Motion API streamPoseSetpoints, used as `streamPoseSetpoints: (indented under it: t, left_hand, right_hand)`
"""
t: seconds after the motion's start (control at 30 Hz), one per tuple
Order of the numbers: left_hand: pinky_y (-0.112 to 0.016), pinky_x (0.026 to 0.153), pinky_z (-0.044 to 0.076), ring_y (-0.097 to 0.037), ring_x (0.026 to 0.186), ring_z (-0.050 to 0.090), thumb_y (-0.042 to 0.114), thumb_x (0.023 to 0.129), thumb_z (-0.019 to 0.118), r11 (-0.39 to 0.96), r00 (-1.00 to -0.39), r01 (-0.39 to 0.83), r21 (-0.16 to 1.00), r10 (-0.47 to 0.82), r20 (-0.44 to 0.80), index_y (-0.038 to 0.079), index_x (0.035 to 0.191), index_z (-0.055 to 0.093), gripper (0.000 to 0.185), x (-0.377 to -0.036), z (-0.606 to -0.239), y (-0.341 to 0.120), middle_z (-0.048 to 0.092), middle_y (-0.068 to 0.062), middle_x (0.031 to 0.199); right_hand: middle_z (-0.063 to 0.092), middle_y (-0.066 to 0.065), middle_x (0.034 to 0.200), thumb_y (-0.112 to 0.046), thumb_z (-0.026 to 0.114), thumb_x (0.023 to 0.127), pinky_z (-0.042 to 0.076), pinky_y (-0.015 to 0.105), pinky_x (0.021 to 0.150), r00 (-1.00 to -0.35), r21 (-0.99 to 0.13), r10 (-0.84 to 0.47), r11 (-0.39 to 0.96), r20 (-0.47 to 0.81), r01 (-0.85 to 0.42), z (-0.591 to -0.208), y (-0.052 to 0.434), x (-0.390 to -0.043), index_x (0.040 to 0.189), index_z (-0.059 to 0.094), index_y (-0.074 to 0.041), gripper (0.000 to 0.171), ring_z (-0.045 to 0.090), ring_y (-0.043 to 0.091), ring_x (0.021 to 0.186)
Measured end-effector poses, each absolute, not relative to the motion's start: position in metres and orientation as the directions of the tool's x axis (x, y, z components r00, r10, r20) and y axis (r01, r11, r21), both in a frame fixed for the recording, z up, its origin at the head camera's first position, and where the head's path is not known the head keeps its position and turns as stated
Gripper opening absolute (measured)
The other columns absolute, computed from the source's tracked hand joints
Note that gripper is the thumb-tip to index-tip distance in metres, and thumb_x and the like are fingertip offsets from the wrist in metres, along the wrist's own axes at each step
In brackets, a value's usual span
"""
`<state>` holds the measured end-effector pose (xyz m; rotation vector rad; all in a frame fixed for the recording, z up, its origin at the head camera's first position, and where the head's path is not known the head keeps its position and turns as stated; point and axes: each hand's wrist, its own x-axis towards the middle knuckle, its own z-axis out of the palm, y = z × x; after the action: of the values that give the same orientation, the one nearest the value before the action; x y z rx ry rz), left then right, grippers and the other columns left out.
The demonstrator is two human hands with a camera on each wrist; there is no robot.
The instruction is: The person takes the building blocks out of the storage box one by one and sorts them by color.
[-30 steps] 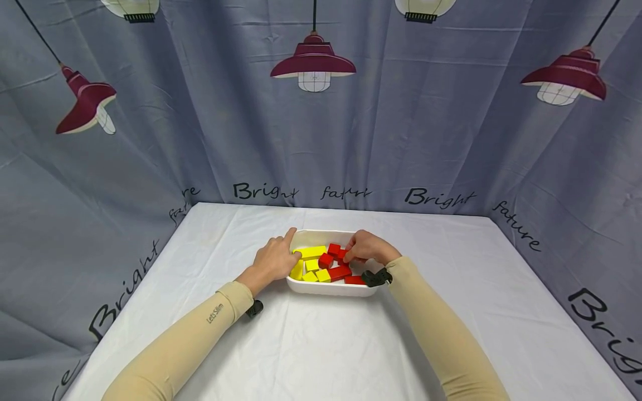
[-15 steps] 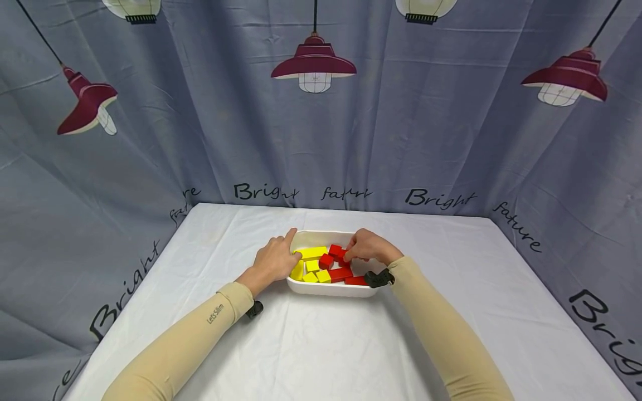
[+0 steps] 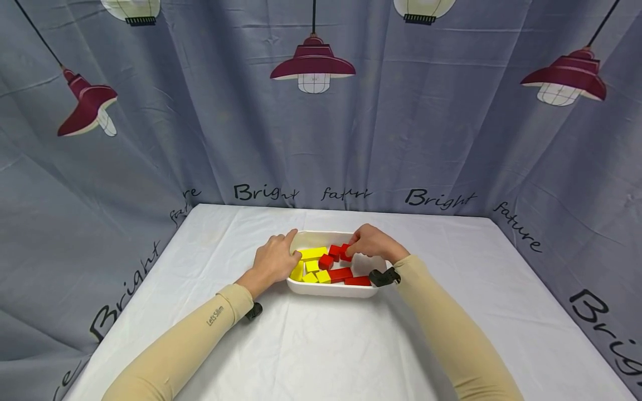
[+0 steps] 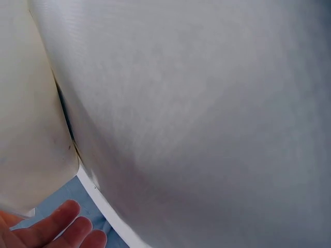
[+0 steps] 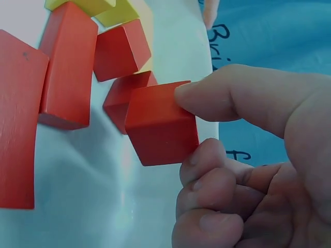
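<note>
A white rectangular container [image 3: 331, 291] stands on the table with red and yellow blocks inside. My left hand [image 3: 273, 259] holds its left end, thumb over the rim and index finger along the far corner. Three fingertips [image 4: 67, 209] hang loosely outside the wall in the left wrist view. Between thumb and fingers, my right hand [image 3: 373, 244] pinches a red cube-like block [image 5: 161, 126] at the container's far right. That block overlaps another red block [image 5: 118, 98] in the right wrist view; whether they touch I cannot tell.
Yellow blocks [image 3: 312, 253] fill the container's left half. Longer red blocks [image 3: 357, 281] lie along its near right side, and a red cube [image 3: 326, 261] sits near the middle. White cloth covers the table [image 3: 321, 345]; a grey-blue curtain [image 3: 391, 145] hangs behind.
My right hand has moved slightly back and to the right, raising the pinched red block a little. The left hand and the container have stayed in place.
</note>
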<state>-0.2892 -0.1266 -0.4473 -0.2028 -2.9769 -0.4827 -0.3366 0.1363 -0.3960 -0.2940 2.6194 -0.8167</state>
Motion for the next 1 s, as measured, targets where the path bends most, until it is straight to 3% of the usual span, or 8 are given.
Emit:
streamPoseSetpoints:
  t: [0.53, 0.73, 1.0]
  left_hand:
    - [-0.050, 0.084, 0.055, -0.029, 0.114, 0.062, 0.040, 0.093, 0.053, 0.951, -0.988, 0.147, 0.271, 0.127, 0.087, 0.016, 0.157, 0.037, 0.070, -0.289, -0.442, -0.125, 0.065, -0.014, 0.128]
    - [-0.049, 0.083, 0.054, -0.028, 0.112, 0.063, 0.049, 0.089, 0.057, 0.969, -0.990, 0.139, 0.206, 0.134, 0.036, 0.014, 0.156, 0.038, 0.078, -0.290, -0.433, -0.125, 0.065, -0.012, 0.128]
    - [-0.047, 0.076, 0.055, -0.027, 0.105, 0.064, 0.051, 0.088, 0.056, 0.963, -0.986, 0.166, 0.212, 0.159, 0.051, 0.013, 0.157, 0.037, 0.081, -0.289, -0.433, -0.125, 0.066, -0.012, 0.125]
  right_hand:
    - [0.069, 0.009, 0.101, -0.023, 0.074, 0.085, 0.047, 0.033, 0.074, -0.936, -0.634, -0.274, 0.770, -0.222, -0.075, -0.375, 0.158, -0.331, 0.101, 0.070, -0.005, 0.024, 0.057, 0.025, 0.093]
    - [0.069, 0.008, 0.103, -0.025, 0.074, 0.086, 0.045, 0.034, 0.076, -0.952, -0.634, -0.247, 0.769, -0.183, -0.077, -0.374, 0.172, -0.333, 0.103, 0.070, -0.005, 0.026, 0.055, 0.024, 0.093]
    - [0.066, 0.009, 0.096, -0.024, 0.072, 0.087, 0.043, 0.034, 0.073, -0.970, -0.627, -0.213, 0.773, -0.118, -0.094, -0.373, 0.190, -0.337, 0.108, 0.071, -0.005, 0.029, 0.052, 0.024, 0.088]
